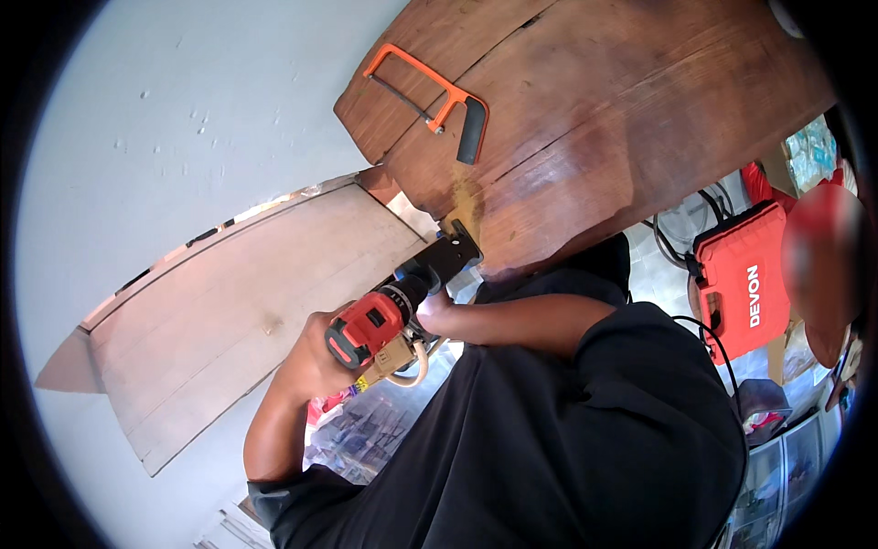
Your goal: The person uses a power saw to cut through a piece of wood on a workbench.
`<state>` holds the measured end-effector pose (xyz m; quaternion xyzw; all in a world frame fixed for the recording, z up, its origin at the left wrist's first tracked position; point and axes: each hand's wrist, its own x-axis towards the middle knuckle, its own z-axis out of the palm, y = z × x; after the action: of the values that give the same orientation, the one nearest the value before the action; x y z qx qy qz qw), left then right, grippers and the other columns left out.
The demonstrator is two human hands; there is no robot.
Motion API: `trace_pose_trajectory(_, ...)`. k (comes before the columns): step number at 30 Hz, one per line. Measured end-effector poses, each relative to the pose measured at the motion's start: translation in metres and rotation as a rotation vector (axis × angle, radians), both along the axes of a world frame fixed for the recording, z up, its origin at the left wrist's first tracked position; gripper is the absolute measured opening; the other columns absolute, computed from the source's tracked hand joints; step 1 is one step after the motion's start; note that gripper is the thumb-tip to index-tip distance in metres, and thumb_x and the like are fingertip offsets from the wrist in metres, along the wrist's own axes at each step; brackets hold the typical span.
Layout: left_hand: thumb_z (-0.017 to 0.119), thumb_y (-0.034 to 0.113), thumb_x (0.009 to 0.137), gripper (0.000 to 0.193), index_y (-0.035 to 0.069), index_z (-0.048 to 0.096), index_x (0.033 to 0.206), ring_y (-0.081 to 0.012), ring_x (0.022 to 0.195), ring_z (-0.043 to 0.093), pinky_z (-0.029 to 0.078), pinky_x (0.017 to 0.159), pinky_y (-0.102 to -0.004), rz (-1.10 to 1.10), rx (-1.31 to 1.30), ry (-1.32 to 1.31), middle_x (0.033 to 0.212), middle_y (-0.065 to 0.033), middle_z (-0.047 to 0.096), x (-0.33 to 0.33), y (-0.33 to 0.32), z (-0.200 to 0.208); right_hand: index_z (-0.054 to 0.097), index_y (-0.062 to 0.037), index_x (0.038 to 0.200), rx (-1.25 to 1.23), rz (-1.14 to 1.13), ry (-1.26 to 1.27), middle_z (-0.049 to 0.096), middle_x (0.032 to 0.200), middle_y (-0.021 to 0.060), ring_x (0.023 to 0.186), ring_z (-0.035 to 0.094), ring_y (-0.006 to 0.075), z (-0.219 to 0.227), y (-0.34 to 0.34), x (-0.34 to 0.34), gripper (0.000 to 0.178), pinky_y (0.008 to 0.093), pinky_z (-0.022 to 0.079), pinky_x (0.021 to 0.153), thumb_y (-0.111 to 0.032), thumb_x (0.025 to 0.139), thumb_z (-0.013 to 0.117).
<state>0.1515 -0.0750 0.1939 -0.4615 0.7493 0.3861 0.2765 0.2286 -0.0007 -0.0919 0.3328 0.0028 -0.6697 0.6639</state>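
My left hand (320, 357) is wrapped round the grip of a red-and-black cordless drill (370, 325). A black saw-like attachment (439, 261) is fitted to the drill's front. The attachment's flat end meets the near edge of a brown wooden tabletop (585, 119), beside a patch of sawdust (465, 197). My right hand (435, 309) is under the attachment, close to the drill's chuck; the tool hides its fingers. On the wood beyond lies an orange hacksaw (430, 87) with a black handle. Any blade in the attachment is hidden.
A pale wooden board (247, 311) extends left along the white wall (192, 119). To the right stands a red tool case (745, 284), with black cables around it. Another person (828, 265), blurred, is at the far right. Cluttered packages (366, 435) show below my arms.
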Motion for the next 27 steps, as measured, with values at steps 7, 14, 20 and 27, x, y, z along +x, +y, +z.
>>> trace_pose_trajectory(7, 0.071, 0.002, 0.069, 0.022, 0.0, 0.062, 0.089, -0.0163, 0.063, 0.052, 0.049, 0.063, -0.032, 0.003, 0.003, -0.029, 0.071, -0.0096, 0.062, -0.009, 0.003, 0.001, 0.059, -0.0187, 0.092, -0.071, 0.022, -0.154, 0.059, 0.086, -0.0032, 0.082, 0.059, 0.0113, 0.004, 0.0, -0.01, 0.013, 0.0333, 0.05, 0.079, -0.031, 0.095, 0.062)
trace_pose_trajectory(14, 0.07, 0.001, 0.068, 0.037, -0.002, 0.065, 0.105, -0.0197, 0.07, 0.059, 0.052, 0.073, -0.033, 0.007, 0.022, -0.096, 0.08, -0.0153, 0.067, -0.005, -0.002, 0.0, 0.058, -0.0184, 0.09, -0.024, 0.102, 0.127, 0.057, 0.088, -0.0037, 0.083, 0.055, 0.0085, 0.014, -0.001, -0.022, 0.006, 0.0308, 0.049, 0.075, -0.019, 0.094, 0.062)
trace_pose_trajectory(20, 0.07, 0.001, 0.068, 0.034, -0.002, 0.065, 0.102, -0.02, 0.066, 0.055, 0.052, 0.071, -0.0326, 0.0, 0.005, -0.139, 0.077, -0.014, 0.066, -0.005, 0.002, 0.001, 0.056, -0.0176, 0.091, 0.007, 0.185, 0.423, 0.056, 0.087, -0.0032, 0.083, 0.052, 0.0075, -0.011, -0.007, 0.01, 0.008, 0.0301, 0.048, 0.072, -0.012, 0.093, 0.06)
trace_pose_trajectory(27, 0.071, 0.002, 0.068, 0.036, -0.001, 0.065, 0.103, -0.0192, 0.069, 0.056, 0.052, 0.072, -0.0335, 0.007, 0.023, -0.001, 0.078, -0.0143, 0.065, 0.004, 0.005, -0.001, 0.059, -0.0158, 0.093, 0.003, 0.308, 0.121, 0.057, 0.087, -0.0031, 0.081, 0.055, 0.009, 0.03, 0.006, -0.046, 0.008, 0.0314, 0.049, 0.071, -0.021, 0.093, 0.064)
